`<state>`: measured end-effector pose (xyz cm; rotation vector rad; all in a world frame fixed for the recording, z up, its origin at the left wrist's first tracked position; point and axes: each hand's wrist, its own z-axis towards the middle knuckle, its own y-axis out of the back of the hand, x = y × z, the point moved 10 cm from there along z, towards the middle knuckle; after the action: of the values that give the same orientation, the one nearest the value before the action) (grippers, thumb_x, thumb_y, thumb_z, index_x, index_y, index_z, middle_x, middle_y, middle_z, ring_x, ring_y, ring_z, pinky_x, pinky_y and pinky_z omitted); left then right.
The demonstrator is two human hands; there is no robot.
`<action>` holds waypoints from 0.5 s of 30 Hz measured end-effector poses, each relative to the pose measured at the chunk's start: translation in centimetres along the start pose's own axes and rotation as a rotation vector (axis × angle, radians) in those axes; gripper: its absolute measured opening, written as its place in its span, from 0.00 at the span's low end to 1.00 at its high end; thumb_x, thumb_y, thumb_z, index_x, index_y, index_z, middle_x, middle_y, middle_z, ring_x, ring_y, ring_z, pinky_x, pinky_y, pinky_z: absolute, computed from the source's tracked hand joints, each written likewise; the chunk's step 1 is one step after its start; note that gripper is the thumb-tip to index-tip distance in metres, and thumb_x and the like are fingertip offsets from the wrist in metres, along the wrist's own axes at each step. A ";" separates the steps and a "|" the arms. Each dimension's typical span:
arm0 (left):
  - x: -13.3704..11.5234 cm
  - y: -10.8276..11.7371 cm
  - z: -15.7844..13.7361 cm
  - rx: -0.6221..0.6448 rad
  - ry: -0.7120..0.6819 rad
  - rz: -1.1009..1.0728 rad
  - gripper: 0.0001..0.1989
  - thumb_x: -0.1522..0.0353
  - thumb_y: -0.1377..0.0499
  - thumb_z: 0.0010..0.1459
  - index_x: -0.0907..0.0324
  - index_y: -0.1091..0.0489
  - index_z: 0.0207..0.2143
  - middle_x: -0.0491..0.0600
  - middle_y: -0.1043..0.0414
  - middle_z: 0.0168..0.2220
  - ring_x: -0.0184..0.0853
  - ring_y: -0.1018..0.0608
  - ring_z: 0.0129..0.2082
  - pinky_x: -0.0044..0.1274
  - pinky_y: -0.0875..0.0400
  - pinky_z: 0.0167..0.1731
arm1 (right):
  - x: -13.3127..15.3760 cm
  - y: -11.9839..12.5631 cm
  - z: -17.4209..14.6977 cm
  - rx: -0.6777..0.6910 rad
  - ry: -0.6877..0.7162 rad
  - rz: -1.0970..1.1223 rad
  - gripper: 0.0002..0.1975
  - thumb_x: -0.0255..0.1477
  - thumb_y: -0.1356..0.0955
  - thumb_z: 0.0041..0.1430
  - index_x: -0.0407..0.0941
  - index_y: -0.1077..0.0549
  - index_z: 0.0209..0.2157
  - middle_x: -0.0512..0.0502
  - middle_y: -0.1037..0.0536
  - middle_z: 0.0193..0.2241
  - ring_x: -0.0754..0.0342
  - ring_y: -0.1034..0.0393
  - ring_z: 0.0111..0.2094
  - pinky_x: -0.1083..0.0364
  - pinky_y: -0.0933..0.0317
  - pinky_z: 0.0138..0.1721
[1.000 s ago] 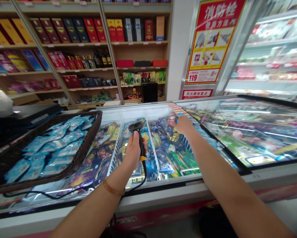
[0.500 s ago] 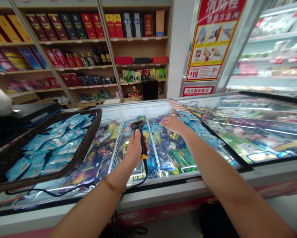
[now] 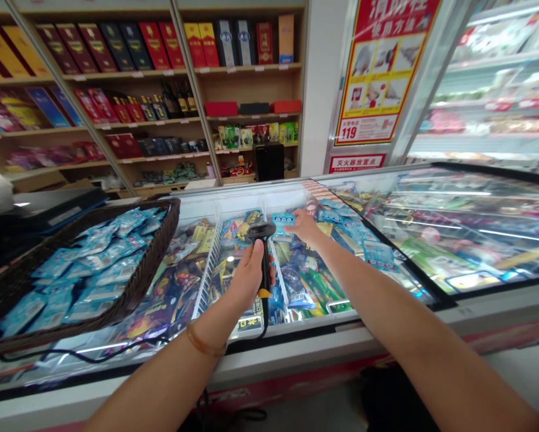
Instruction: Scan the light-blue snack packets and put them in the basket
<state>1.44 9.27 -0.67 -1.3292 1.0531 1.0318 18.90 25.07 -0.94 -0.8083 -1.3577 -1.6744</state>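
My left hand (image 3: 250,270) is wrapped round the black handle of a barcode scanner (image 3: 262,233), whose head points away from me over the freezer. The scanner's cable (image 3: 264,321) runs down from the yellow-trimmed handle end. Just right of the scanner head, my right hand (image 3: 306,228) pinches a small blue packet (image 3: 284,222) by its right edge. More blue packets (image 3: 348,225) lie on the freezer glass to the right of that hand. Below both hands, wrapped ice creams (image 3: 314,282) fill the freezer compartments.
A dark wicker basket (image 3: 161,258) heaped with blue packets stands on the freezer's left side. White wire dividers (image 3: 209,264) separate the frozen goods. Behind are wooden shelves (image 3: 251,69) of boxes and bottles, and a red poster (image 3: 368,78). Black-framed glass (image 3: 476,228) covers the freezer's right part.
The packet in my right hand has turned, and its printed face shows more clearly. My left hand and the scanner have shifted slightly right, closer to it.
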 end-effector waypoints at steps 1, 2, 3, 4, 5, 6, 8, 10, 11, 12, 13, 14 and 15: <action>-0.1 -0.1 -0.1 0.005 0.002 0.006 0.36 0.34 0.36 0.46 0.56 0.37 0.37 0.43 0.31 0.26 0.31 0.26 0.19 0.22 0.36 0.14 | -0.4 0.2 0.0 -0.005 -0.049 0.176 0.31 0.43 0.20 0.45 0.44 0.28 0.47 0.44 0.16 0.36 0.45 0.19 0.40 0.48 0.28 0.44; 0.0 -0.2 -0.2 0.014 0.009 0.017 0.36 0.34 0.36 0.47 0.56 0.37 0.37 0.42 0.32 0.24 0.31 0.27 0.18 0.22 0.37 0.14 | -0.6 0.3 0.0 -0.007 -0.099 0.334 0.30 0.42 0.19 0.44 0.45 0.28 0.45 0.47 0.16 0.34 0.46 0.19 0.38 0.49 0.28 0.43; 0.0 -0.3 -0.3 0.026 0.017 0.031 0.36 0.34 0.37 0.47 0.56 0.36 0.37 0.41 0.33 0.23 0.31 0.27 0.18 0.22 0.38 0.14 | -0.7 0.4 -0.1 -0.006 -0.135 0.462 0.28 0.41 0.18 0.42 0.45 0.27 0.42 0.48 0.16 0.32 0.48 0.20 0.37 0.49 0.28 0.43; 0.0 -0.5 -0.4 0.042 0.021 0.043 0.36 0.34 0.37 0.48 0.56 0.36 0.37 0.41 0.33 0.23 0.31 0.28 0.17 0.22 0.38 0.14 | -0.4 0.5 -0.1 0.001 -0.144 0.556 0.26 0.40 0.18 0.41 0.46 0.26 0.39 0.49 0.17 0.31 0.49 0.20 0.36 0.50 0.28 0.44; 0.0 -0.7 -0.5 0.057 0.016 0.050 0.36 0.34 0.38 0.48 0.56 0.35 0.37 0.42 0.33 0.23 0.31 0.28 0.17 0.22 0.38 0.14 | 0.0 0.6 -0.2 0.010 -0.139 0.624 0.25 0.39 0.18 0.40 0.46 0.26 0.37 0.50 0.17 0.30 0.49 0.19 0.36 0.50 0.28 0.44; 0.0 -0.9 -0.6 0.072 0.001 0.054 0.36 0.34 0.37 0.49 0.56 0.35 0.37 0.43 0.32 0.24 0.31 0.28 0.17 0.22 0.37 0.14 | 0.5 0.7 -0.3 0.017 -0.128 0.674 0.23 0.38 0.18 0.40 0.46 0.25 0.35 0.50 0.17 0.29 0.50 0.19 0.37 0.51 0.28 0.45; -0.2 -1.3 -0.7 0.105 -0.048 0.058 0.35 0.35 0.37 0.49 0.56 0.35 0.37 0.44 0.29 0.26 0.30 0.28 0.18 0.23 0.35 0.15 | 1.4 1.3 -0.4 0.015 -0.098 0.746 0.21 0.39 0.18 0.42 0.46 0.25 0.33 0.50 0.17 0.28 0.50 0.19 0.37 0.51 0.27 0.46; -0.2 -1.9 -0.8 0.149 -0.085 0.073 0.34 0.36 0.38 0.51 0.56 0.35 0.37 0.45 0.28 0.28 0.30 0.28 0.18 0.23 0.34 0.16 | 2.2 1.9 -0.6 0.005 -0.062 0.796 0.19 0.41 0.18 0.45 0.46 0.25 0.31 0.50 0.18 0.27 0.50 0.18 0.37 0.51 0.26 0.46; -0.1 -2.2 -0.8 0.171 -0.095 0.083 0.33 0.36 0.39 0.52 0.56 0.35 0.37 0.45 0.28 0.28 0.30 0.28 0.18 0.23 0.34 0.16 | 2.6 2.2 -0.7 0.001 -0.045 0.809 0.19 0.41 0.19 0.45 0.46 0.25 0.31 0.51 0.18 0.27 0.50 0.18 0.37 0.51 0.26 0.45; 0.1 -2.5 -0.9 0.192 -0.100 0.091 0.32 0.36 0.39 0.53 0.56 0.35 0.37 0.45 0.28 0.27 0.30 0.28 0.18 0.23 0.35 0.16 | 2.9 2.4 -0.7 -0.003 -0.030 0.814 0.19 0.42 0.19 0.46 0.46 0.25 0.30 0.50 0.18 0.26 0.50 0.18 0.37 0.51 0.26 0.45; 0.2 -2.7 -1.0 0.210 -0.106 0.097 0.32 0.37 0.39 0.53 0.55 0.35 0.38 0.45 0.29 0.27 0.30 0.28 0.18 0.23 0.35 0.16 | 3.3 2.7 -0.8 -0.006 -0.017 0.811 0.19 0.43 0.19 0.47 0.46 0.25 0.30 0.50 0.18 0.26 0.50 0.18 0.37 0.51 0.25 0.45; 0.2 -2.9 -1.1 0.226 -0.112 0.100 0.32 0.37 0.39 0.54 0.55 0.34 0.38 0.45 0.29 0.27 0.31 0.28 0.18 0.23 0.36 0.16 | 3.5 3.0 -0.8 -0.009 -0.007 0.803 0.19 0.43 0.20 0.48 0.46 0.25 0.30 0.50 0.18 0.27 0.49 0.18 0.37 0.51 0.25 0.45; 0.3 -3.0 -1.1 0.239 -0.118 0.101 0.31 0.37 0.39 0.54 0.55 0.34 0.38 0.45 0.30 0.26 0.31 0.28 0.18 0.23 0.36 0.16 | 3.8 3.2 -0.9 -0.012 0.005 0.793 0.19 0.44 0.20 0.48 0.46 0.24 0.31 0.50 0.18 0.27 0.49 0.18 0.38 0.52 0.25 0.45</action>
<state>4.43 8.15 -0.21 -1.0202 1.1247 1.0112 19.98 23.18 3.61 -1.1543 -0.8427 -1.0506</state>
